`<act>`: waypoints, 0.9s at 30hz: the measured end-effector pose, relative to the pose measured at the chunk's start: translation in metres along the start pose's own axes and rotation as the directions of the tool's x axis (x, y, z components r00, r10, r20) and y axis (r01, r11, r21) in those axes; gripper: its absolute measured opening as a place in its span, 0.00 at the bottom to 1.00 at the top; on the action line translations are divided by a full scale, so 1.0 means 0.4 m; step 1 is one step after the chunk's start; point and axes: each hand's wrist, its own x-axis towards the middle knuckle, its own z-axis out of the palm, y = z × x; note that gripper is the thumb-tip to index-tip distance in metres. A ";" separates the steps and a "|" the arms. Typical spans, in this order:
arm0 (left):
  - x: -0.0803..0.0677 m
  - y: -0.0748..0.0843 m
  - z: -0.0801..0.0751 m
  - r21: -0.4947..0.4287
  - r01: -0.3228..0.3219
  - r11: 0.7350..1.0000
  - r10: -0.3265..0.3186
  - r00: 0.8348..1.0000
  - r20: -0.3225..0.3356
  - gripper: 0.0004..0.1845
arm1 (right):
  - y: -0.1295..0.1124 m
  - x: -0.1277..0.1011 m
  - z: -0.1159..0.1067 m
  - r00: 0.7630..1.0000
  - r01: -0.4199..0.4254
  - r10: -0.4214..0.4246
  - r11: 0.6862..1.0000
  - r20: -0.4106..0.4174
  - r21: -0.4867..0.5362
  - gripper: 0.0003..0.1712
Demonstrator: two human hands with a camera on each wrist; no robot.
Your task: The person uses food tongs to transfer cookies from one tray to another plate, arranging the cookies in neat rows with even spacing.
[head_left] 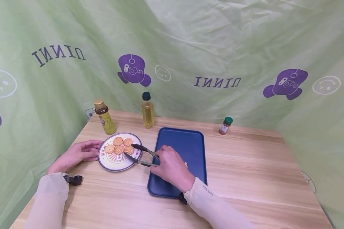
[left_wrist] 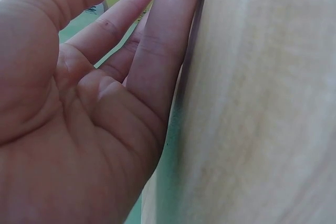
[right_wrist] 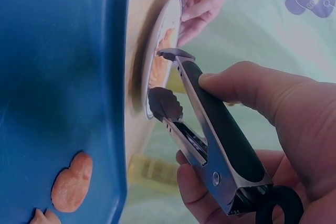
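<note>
A white plate (head_left: 107, 162) with a blue rim and red print carries several round cookies (head_left: 118, 150), some with swirled tops. At its left edge rests my left hand (head_left: 78, 153), its fairly straight fingertips against the rim. My right hand (head_left: 172, 165) grips metal tongs (head_left: 149, 164) with black handles, the thumb on one arm and the fingers around the other. Their dark tips stand apart over the cookies at the plate's right side. Below the right hand lies a blue tray (head_left: 183, 138). In the right wrist view, a golden-brown cookie (right_wrist: 72, 182) lies on it beside part of another.
Behind the plate stand a brown-and-yellow bottle (head_left: 105, 119) with a gold cap and a clear bottle (head_left: 147, 113) of yellow liquid. A small green-capped jar (head_left: 225, 125) is at the back right. A green printed curtain (head_left: 175, 101) hangs behind the wooden table (head_left: 246, 178).
</note>
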 end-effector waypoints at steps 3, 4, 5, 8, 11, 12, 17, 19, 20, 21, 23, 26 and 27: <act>-0.002 0.003 0.001 -0.002 -0.004 1.000 0.004 1.000 -0.001 0.36 | 0.000 -0.003 -0.009 1.000 -0.007 0.007 1.000 -0.005 0.016 0.21; -0.003 0.003 0.001 -0.003 -0.005 1.000 0.005 1.000 -0.001 0.36 | 0.000 -0.003 -0.014 1.000 -0.004 0.004 1.000 -0.011 0.022 0.21; -0.003 0.003 0.002 -0.006 -0.005 1.000 0.005 1.000 -0.004 0.36 | 0.001 -0.004 -0.020 1.000 -0.002 0.002 1.000 -0.016 0.031 0.21; -0.004 0.005 0.002 -0.001 -0.016 1.000 0.016 1.000 0.010 0.37 | 0.009 -0.006 -0.043 1.000 -0.008 0.010 0.998 -0.027 0.063 0.21; -0.002 0.003 0.001 -0.017 -0.015 1.000 0.015 1.000 0.012 0.37 | 0.022 -0.002 -0.073 0.998 -0.041 0.045 0.995 -0.040 0.092 0.22; -0.002 0.003 0.001 -0.022 -0.016 1.000 0.017 1.000 0.018 0.37 | 0.027 0.000 -0.084 0.997 -0.057 0.062 0.993 -0.043 0.100 0.22; -0.002 0.001 0.001 -0.040 -0.027 0.999 0.028 0.999 0.024 0.36 | 0.054 -0.002 -0.134 0.987 -0.148 0.155 0.980 -0.043 0.136 0.25; -0.003 0.000 0.002 -0.040 -0.027 0.999 0.028 0.999 0.023 0.35 | 0.064 -0.011 -0.148 0.982 -0.177 0.185 0.974 -0.039 0.142 0.26; -0.004 0.000 0.002 -0.039 -0.024 0.999 0.025 0.999 0.021 0.35 | 0.070 -0.017 -0.154 0.980 -0.189 0.196 0.972 -0.036 0.142 0.27; -0.004 0.000 0.003 -0.039 -0.022 0.999 0.023 1.000 0.017 0.35 | 0.076 -0.024 -0.159 0.978 -0.197 0.204 0.971 -0.039 0.139 0.27; -0.005 0.000 0.003 -0.035 -0.019 0.999 0.019 1.000 0.016 0.36 | 0.089 -0.041 -0.166 0.976 -0.208 0.215 0.970 -0.046 0.129 0.27; -0.005 0.002 0.001 -0.025 -0.019 1.000 0.020 1.000 0.013 0.36 | 0.112 -0.072 -0.172 0.973 -0.218 0.225 0.969 -0.054 0.112 0.27; -0.004 0.003 0.000 -0.022 -0.023 0.999 0.023 1.000 0.011 0.36 | 0.119 -0.082 -0.174 0.972 -0.223 0.230 0.969 -0.057 0.108 0.27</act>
